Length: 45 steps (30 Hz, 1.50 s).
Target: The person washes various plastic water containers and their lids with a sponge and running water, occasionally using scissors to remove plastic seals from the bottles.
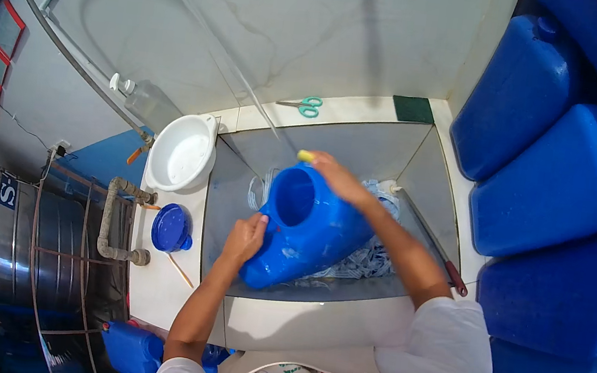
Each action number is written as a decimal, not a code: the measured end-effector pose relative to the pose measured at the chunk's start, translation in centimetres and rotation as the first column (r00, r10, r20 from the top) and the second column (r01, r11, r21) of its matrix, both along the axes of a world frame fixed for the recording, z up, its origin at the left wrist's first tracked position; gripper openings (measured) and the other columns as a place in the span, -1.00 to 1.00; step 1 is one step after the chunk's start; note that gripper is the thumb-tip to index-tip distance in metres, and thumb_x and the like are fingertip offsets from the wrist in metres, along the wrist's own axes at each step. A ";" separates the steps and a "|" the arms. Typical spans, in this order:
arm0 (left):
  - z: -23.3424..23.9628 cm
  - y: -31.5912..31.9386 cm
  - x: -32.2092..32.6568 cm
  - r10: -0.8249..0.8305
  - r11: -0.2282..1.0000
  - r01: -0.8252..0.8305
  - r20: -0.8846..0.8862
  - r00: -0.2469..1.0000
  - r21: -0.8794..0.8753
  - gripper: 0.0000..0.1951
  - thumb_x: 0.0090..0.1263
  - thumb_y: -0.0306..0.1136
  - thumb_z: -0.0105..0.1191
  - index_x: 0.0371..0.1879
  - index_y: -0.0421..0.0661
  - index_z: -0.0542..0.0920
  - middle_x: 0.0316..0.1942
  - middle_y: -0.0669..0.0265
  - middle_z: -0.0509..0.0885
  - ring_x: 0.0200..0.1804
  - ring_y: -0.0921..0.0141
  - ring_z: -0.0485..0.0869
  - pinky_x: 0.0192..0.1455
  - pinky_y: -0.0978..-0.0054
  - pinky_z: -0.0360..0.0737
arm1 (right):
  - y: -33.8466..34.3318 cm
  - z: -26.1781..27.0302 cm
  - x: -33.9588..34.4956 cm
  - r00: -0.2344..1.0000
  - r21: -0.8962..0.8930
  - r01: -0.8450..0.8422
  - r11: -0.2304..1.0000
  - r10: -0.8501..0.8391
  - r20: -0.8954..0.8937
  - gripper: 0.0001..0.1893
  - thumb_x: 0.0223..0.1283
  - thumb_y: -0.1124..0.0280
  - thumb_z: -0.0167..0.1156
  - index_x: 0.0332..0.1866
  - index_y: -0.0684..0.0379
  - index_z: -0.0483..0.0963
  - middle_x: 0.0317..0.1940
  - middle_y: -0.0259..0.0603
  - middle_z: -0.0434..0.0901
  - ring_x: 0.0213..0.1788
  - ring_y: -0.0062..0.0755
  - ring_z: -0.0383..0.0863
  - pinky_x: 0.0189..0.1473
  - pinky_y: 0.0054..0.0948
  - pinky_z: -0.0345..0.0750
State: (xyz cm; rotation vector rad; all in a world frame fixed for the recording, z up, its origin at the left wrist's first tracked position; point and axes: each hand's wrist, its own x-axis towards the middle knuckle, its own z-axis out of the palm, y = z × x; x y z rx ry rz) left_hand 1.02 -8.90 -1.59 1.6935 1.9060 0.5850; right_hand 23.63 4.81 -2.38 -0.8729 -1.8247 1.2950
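A blue plastic jug [320, 234] with a wide round opening lies tilted over a grey tiled basin [423, 168]. My left hand [245, 238] grips the jug beside its opening, thumb on top. On the jug's far side, my right hand [336, 177] holds a small yellow sponge [306, 156] near the rim; this hand is slightly blurred. Beneath the jug, a tangled heap of pale blue-white strips [361, 264] lies in the basin. A brush-like tool with a dark red handle [455, 278] leans across the basin's right edge.
Large blue jugs [556, 179] line the right side. Scissors [308, 106] and a green scouring pad [413, 110] lie on the back ledge. At left are a white plastic basin [182, 152], a pump bottle [149, 104], a blue lid [170, 228], pipes [111, 219] and a metal tank [18, 236].
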 end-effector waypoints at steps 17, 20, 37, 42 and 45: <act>3.8 7.8 18.2 -0.206 0.695 0.431 -0.415 0.886 0.576 -0.48 0.15 -0.21 0.02 0.08 -0.26 0.40 0.21 -0.17 0.27 0.35 -0.01 0.12 0.37 0.15 0.05 | -7.4 -7.0 15.4 0.983 -0.791 -0.069 0.608 -0.094 -0.158 -0.34 0.34 -0.18 -0.43 0.38 0.04 0.09 0.28 -0.15 0.28 0.27 -0.33 0.32 0.30 -0.25 0.27; 0.8 6.6 16.1 -0.213 0.851 0.246 -0.122 0.969 0.464 -0.14 0.03 -0.29 0.14 0.29 -0.36 -0.01 0.21 -0.32 0.22 0.30 -0.10 0.20 0.31 0.11 0.17 | -7.2 -6.9 10.8 0.892 -0.908 -0.076 0.412 -0.379 -0.247 -0.35 0.36 -0.15 -0.49 0.34 0.07 0.16 0.26 -0.18 0.31 0.22 -0.28 0.37 0.28 -0.25 0.28; 1.7 3.0 4.5 -0.199 0.974 0.177 0.164 0.966 0.140 -0.60 0.19 -0.27 0.15 -0.03 -0.19 0.45 -0.34 -0.01 0.64 -0.31 0.15 0.65 -0.20 0.32 0.53 | -4.4 0.8 0.9 0.725 0.555 0.421 0.717 -0.634 0.269 -0.81 0.23 0.38 -0.14 -0.24 0.27 0.35 -0.21 0.02 0.39 -0.08 0.02 0.36 -0.03 -0.09 0.31; 0.2 1.8 2.4 -0.222 0.958 0.168 0.232 0.947 0.231 -0.65 0.25 -0.18 0.16 -0.13 -0.18 0.50 -0.36 0.06 0.66 -0.33 0.28 0.67 -0.25 0.39 0.54 | -1.4 -0.3 1.2 0.905 0.332 0.213 0.919 -0.314 0.287 -0.69 0.36 0.28 -0.28 -0.08 0.27 0.35 -0.10 0.04 0.39 -0.02 0.01 0.35 0.12 -0.13 0.27; -1.6 1.0 0.0 -0.169 0.967 0.120 0.211 0.963 0.226 -0.68 0.27 -0.20 0.15 -0.17 -0.19 0.51 -0.40 0.14 0.66 -0.37 0.36 0.64 -0.30 0.42 0.52 | -0.1 -0.7 -3.3 0.990 0.245 -0.131 0.961 0.112 0.092 -0.56 0.41 0.18 -0.36 0.04 0.27 0.37 0.07 0.05 0.38 0.19 -0.06 0.28 0.26 -0.27 0.20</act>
